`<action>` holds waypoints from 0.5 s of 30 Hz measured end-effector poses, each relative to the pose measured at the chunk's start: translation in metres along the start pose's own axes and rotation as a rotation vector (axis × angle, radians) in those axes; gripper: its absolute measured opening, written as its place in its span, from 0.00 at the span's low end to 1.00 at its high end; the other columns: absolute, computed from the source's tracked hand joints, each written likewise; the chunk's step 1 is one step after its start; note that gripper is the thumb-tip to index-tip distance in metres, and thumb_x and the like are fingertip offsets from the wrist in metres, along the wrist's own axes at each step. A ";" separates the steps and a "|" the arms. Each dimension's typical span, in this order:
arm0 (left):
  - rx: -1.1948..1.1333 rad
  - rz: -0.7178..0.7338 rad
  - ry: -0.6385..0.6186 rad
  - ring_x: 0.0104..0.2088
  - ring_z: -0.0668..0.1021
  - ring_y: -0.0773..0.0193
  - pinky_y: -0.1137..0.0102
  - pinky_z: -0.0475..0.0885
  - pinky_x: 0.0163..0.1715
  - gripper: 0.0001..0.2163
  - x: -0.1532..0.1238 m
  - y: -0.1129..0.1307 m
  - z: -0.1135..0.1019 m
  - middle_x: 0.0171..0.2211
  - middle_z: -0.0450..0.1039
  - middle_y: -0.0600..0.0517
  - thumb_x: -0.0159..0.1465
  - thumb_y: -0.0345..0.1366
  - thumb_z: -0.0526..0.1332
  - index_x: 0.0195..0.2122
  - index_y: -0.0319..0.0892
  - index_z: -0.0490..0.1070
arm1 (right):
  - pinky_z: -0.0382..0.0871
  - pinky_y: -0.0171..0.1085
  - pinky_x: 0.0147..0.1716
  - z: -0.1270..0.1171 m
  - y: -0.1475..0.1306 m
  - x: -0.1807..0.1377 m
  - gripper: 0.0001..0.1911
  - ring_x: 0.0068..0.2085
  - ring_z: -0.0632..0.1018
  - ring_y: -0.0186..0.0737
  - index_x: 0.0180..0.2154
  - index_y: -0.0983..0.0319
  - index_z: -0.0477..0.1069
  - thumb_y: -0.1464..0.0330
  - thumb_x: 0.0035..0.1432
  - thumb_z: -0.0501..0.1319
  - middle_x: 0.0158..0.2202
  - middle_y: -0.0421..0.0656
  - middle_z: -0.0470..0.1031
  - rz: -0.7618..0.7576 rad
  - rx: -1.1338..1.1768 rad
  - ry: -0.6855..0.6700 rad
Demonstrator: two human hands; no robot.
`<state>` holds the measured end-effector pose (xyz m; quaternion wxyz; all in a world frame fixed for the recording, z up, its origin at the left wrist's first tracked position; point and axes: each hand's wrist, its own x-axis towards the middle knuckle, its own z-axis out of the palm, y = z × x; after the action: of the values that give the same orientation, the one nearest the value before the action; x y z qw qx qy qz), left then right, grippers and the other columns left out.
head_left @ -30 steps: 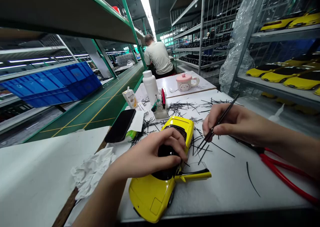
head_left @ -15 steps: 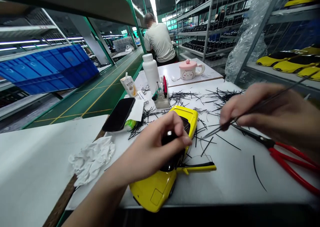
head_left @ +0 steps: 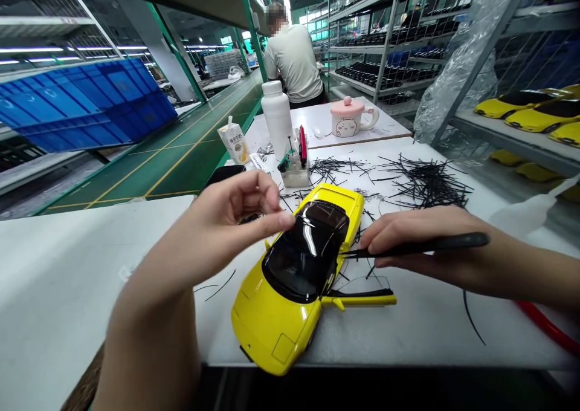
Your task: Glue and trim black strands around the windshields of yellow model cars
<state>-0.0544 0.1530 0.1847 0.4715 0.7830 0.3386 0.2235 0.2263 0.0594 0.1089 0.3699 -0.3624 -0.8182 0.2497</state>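
A yellow model car (head_left: 290,302) with a black roof lies on the white table (head_left: 426,326), its right door hanging open. My left hand (head_left: 231,217) hovers just above the car's left side, thumb and forefinger pinched together; whether anything is in them I cannot make out. My right hand (head_left: 421,248) rests on the table to the right of the car and grips black tweezers (head_left: 417,245), whose tips point at the car's roof edge by the open door.
Several thin black strips (head_left: 426,184) are scattered behind the car. A white bottle (head_left: 277,118), pink mug (head_left: 347,118), small carton (head_left: 235,144) and tool holder (head_left: 295,163) stand farther back. Red-handled pliers (head_left: 546,326) lie at right. A person stands ahead. Shelves at right hold yellow cars (head_left: 525,106).
My left hand lifted off the car's roof and now pinches above it. My right hand came down and brought the tweezers in to the car's right side.
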 end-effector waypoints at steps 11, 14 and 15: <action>0.746 -0.008 0.265 0.51 0.75 0.52 0.61 0.69 0.49 0.10 0.013 -0.018 0.008 0.49 0.73 0.47 0.70 0.29 0.55 0.49 0.43 0.71 | 0.79 0.32 0.42 0.004 -0.001 0.004 0.02 0.40 0.85 0.40 0.39 0.57 0.80 0.66 0.66 0.68 0.39 0.42 0.85 0.014 0.057 0.064; 0.656 0.292 0.077 0.60 0.71 0.56 0.63 0.65 0.60 0.13 0.014 -0.016 0.023 0.55 0.71 0.48 0.68 0.24 0.57 0.52 0.43 0.71 | 0.79 0.29 0.43 0.000 -0.005 0.005 0.02 0.40 0.85 0.38 0.39 0.53 0.82 0.66 0.62 0.72 0.38 0.38 0.86 0.073 0.164 0.143; 0.605 0.347 -0.001 0.59 0.71 0.58 0.66 0.65 0.60 0.14 0.013 -0.015 0.027 0.53 0.72 0.49 0.68 0.23 0.57 0.51 0.42 0.72 | 0.79 0.28 0.43 -0.001 -0.006 0.006 0.03 0.40 0.85 0.37 0.39 0.52 0.83 0.66 0.61 0.72 0.38 0.37 0.86 0.090 0.188 0.174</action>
<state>-0.0323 0.1516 0.1598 0.1730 0.9334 0.2509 0.1895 0.2222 0.0604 0.1164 0.4601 -0.3827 -0.7391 0.3091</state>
